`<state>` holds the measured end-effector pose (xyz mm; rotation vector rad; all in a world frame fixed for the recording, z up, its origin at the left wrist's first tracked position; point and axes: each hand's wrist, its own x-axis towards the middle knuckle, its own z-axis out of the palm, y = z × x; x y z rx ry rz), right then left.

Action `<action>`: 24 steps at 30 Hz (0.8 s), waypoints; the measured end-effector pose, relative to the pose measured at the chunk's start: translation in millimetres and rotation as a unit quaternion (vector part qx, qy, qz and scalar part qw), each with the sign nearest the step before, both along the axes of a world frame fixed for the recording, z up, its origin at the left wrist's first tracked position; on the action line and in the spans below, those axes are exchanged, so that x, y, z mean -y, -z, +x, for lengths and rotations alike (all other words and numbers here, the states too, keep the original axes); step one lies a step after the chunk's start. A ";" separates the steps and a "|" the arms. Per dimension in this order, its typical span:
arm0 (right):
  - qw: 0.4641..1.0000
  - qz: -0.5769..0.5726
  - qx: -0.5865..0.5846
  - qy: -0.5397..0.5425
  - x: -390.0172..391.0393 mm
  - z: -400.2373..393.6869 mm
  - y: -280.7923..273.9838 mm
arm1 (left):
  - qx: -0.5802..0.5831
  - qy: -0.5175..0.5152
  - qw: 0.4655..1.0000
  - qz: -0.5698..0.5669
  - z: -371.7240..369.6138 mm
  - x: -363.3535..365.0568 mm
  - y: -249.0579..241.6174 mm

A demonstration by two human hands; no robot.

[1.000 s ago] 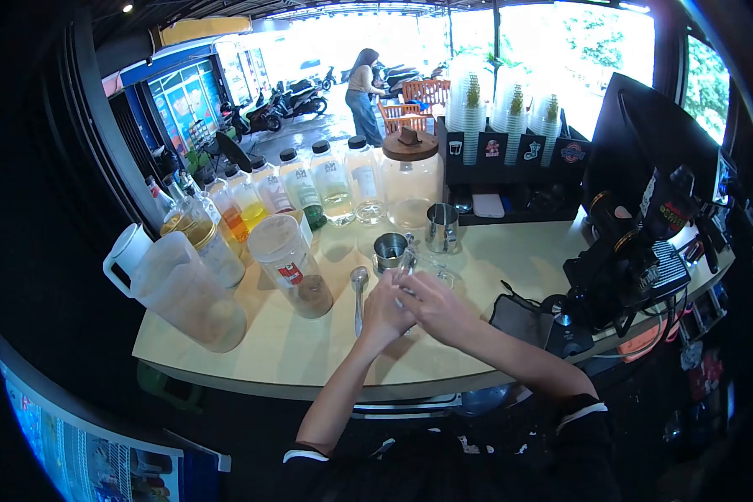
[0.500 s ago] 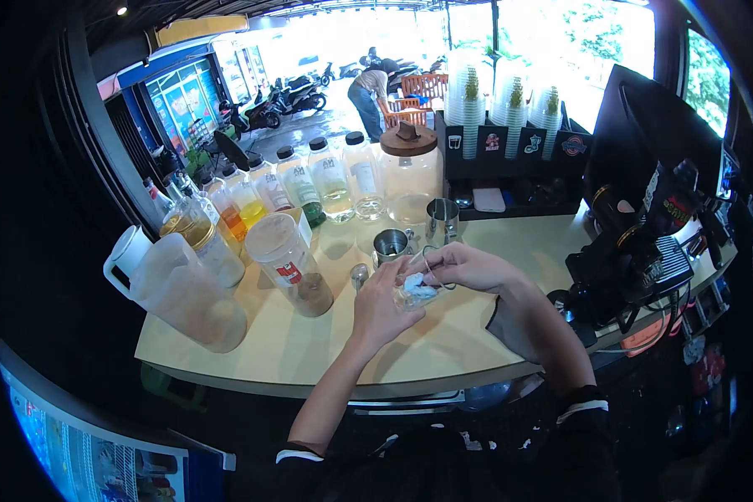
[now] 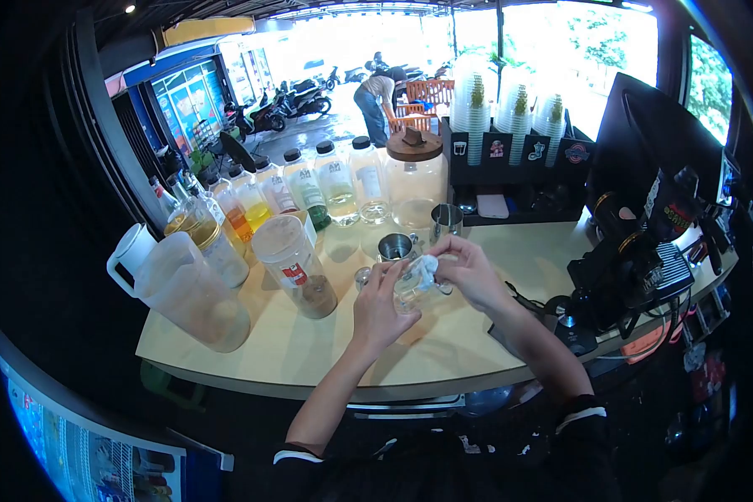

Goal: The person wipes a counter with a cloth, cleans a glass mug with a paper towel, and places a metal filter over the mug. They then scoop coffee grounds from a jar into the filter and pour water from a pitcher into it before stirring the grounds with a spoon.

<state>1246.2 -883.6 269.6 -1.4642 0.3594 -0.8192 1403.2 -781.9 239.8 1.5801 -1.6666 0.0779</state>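
Observation:
Above the counter, my left hand (image 3: 375,316) is wrapped round a small clear glass cup (image 3: 410,296). My right hand (image 3: 470,274) pinches a crumpled white tissue (image 3: 423,271) at the cup's upper edge. Part of the glass is hidden behind fingers and tissue. Just beyond the hands stands a metal milk pitcher (image 3: 394,246), with a taller metal cup (image 3: 446,222) behind it to the right. To the left is a tall clear container (image 3: 289,261) with brown powder in its bottom.
A large translucent jug (image 3: 194,293) stands at the counter's left. Several bottles (image 3: 336,188) and a wooden-lidded jar (image 3: 416,191) line the back. Stacked plastic cups (image 3: 474,113) fill a black holder. An espresso machine (image 3: 636,259) occupies the right. Outside, a person (image 3: 375,105) bends near orange chairs.
The tissue, earlier down in the glass, is now up at its rim. My right hand has risen slightly with it, while my left hand keeps hold of the glass.

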 end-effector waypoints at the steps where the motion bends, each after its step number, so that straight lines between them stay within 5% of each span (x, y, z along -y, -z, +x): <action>1: 0.998 0.028 0.059 -0.007 -4.3 1.2 5.6 | -0.012 -0.019 1.000 -0.005 0.0 0.0 1.4; 6: 0.983 0.157 0.079 -0.060 -5.7 -16.5 -3.9 | 0.057 -0.022 0.998 -0.032 6.1 -2.7 -0.1; 10: 0.980 -0.178 0.034 0.077 -8.5 -17.5 -32.8 | 0.098 0.018 0.994 -0.048 14.1 0.6 0.0; 12: 0.895 -0.429 -0.079 0.092 -21.2 -11.6 -46.4 | 0.123 0.030 0.990 -0.053 10.9 -1.2 -5.8; 15: 0.815 -0.558 -0.155 0.038 -26.0 -3.6 -40.7 | 0.151 0.057 0.984 -0.069 11.4 -0.5 -7.9; 17: 0.840 -0.507 -0.192 0.019 -29.5 -13.0 -51.5 | 0.153 0.068 0.983 -0.078 15.6 -0.5 -2.7; 19: 0.810 -0.534 -0.218 0.108 -12.6 -22.0 -39.2 | 0.150 0.077 0.980 -0.105 19.2 -1.1 5.8; 21: 0.851 -0.449 -0.247 0.110 2.4 -28.2 -33.2 | 0.134 0.079 0.981 -0.116 22.4 -7.5 7.7; 24: 0.906 -0.390 -0.117 0.114 -8.2 -24.2 -46.8 | 0.143 0.084 0.978 -0.123 20.9 -5.7 1.1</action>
